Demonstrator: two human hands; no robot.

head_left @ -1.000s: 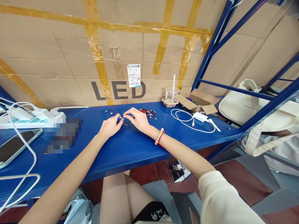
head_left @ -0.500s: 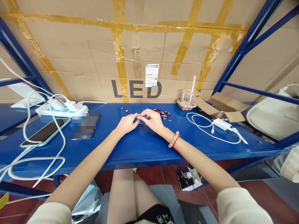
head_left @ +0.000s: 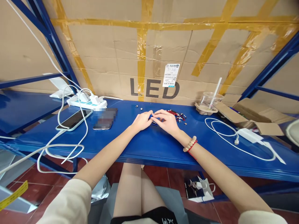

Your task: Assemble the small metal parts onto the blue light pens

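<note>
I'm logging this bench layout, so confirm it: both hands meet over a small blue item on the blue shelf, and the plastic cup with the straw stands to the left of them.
Not quite. In the head view the plastic cup with the straw stands to the right of the hands, beside the open cardboard box. The rest holds: left hand and right hand meet over a small blue item on the blue shelf.

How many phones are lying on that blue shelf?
2, side by side at the left of the blue metal shelf: a pale-cased smartphone nearest the white cables, and a blurred dark phone right of it.
</note>
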